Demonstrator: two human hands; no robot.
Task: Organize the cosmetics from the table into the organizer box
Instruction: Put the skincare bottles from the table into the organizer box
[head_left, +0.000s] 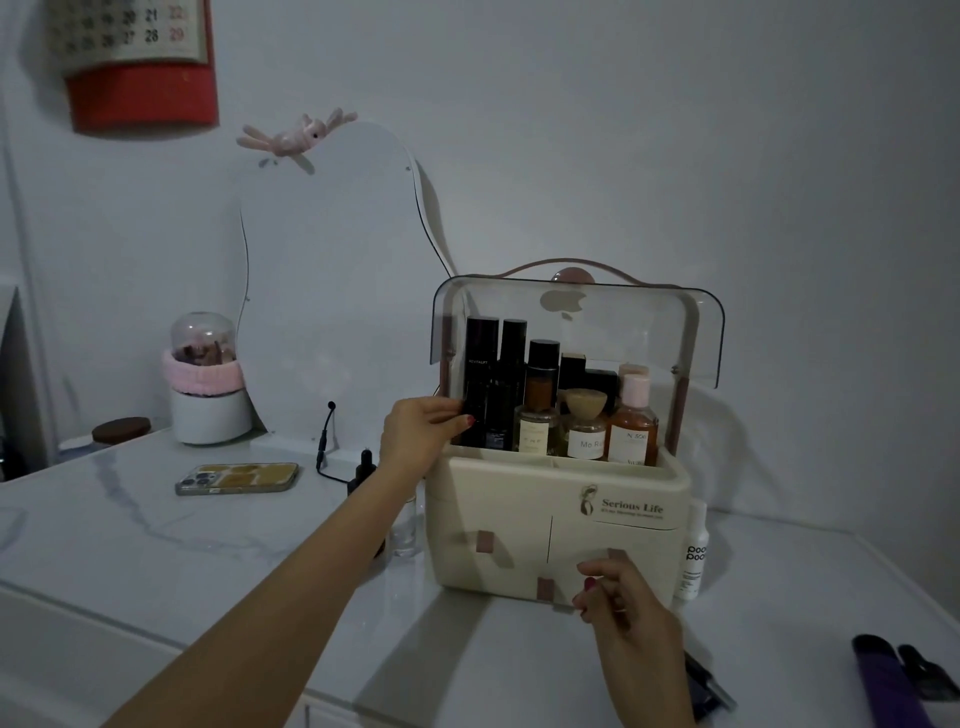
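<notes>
Glass bottles (535, 415) packed the cream box (558, 519): fragile, slick.
Left hand (421, 434) pinched the tall black tube (479, 384) at nine o'clock; right hand (623, 608) lay half-curled on the drawer front, holding nothing.

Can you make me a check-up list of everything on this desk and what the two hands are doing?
Surface: white marble-look table.
Job's things: organizer box, clear lid up, bottles upright in its top tray; white bottle beside it; dropper bottle behind the left arm.
Clutter: phone, purple object.
Grips: left hand pinching the tall black bottle; right hand at a drawer tab.
Cables: black cable.
Surroundings: mirror, calendar.
</notes>
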